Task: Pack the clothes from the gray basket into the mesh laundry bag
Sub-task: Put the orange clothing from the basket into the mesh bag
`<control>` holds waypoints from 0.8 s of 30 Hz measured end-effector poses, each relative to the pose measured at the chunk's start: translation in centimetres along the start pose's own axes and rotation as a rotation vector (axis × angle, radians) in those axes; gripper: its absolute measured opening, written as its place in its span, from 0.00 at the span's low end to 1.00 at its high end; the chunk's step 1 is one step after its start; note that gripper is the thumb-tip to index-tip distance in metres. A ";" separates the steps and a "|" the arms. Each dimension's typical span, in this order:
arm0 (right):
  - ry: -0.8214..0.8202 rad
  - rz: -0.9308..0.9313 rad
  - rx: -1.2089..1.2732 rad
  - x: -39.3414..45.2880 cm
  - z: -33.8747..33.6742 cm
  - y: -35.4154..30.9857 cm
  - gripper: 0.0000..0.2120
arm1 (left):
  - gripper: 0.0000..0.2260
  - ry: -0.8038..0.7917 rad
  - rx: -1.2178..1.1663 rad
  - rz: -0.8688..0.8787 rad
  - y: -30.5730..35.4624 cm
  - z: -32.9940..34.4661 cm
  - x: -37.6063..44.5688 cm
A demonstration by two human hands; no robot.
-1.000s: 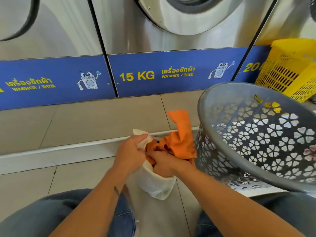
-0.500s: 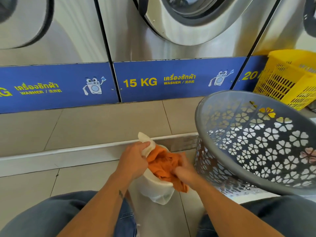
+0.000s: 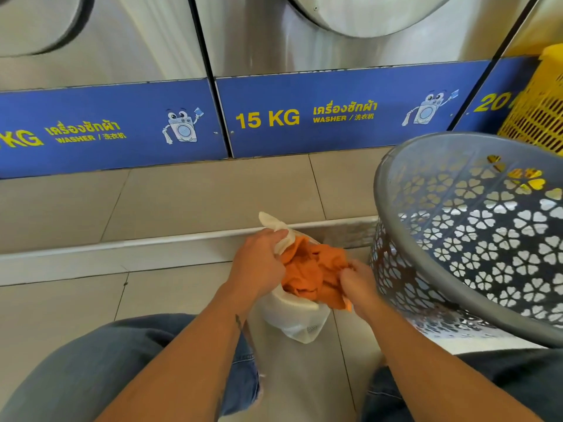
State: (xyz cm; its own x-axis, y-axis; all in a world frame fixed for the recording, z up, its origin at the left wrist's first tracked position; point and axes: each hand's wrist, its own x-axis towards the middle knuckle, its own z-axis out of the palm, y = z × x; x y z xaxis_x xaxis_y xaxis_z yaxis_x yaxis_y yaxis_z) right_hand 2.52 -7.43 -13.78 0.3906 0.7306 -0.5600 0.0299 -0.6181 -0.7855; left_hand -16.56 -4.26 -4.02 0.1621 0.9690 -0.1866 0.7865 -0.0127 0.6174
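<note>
A white mesh laundry bag (image 3: 297, 319) stands on the tiled floor between my knees. Orange cloth (image 3: 313, 268) fills its mouth and hangs a little over the near rim. My left hand (image 3: 262, 263) grips the bag's far edge and holds the mouth apart. My right hand (image 3: 356, 283) is closed on the orange cloth at the right side of the opening. The gray basket (image 3: 393, 169), with flower-shaped cutouts, stands tilted just to the right of the bag; no clothes show in the part of it I can see.
A row of steel washers with blue "15 KG" panels (image 3: 335, 114) faces me behind a raised tiled step (image 3: 182, 205). A yellow plastic basket (image 3: 536, 117) stands at the far right behind the gray one. My jeans-clad knees frame the bag.
The orange cloth, which stuck up high above the bag, has been pushed down into the mouth. My right hand has shifted to the right rim. The left hand has kept its hold.
</note>
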 end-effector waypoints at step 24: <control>-0.645 -0.252 -0.489 -2.2 7.7 -3.1 0.17 | 0.19 0.119 -0.015 -0.005 -0.9 -0.9 0.0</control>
State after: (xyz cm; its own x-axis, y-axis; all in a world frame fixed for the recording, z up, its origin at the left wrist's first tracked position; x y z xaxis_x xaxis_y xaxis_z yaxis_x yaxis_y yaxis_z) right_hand -5.49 -4.90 -12.11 -0.2783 0.7939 -0.5406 0.4978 -0.3621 -0.7881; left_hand -17.80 -4.00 -3.94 0.0854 0.9915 -0.0980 0.7782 -0.0050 0.6280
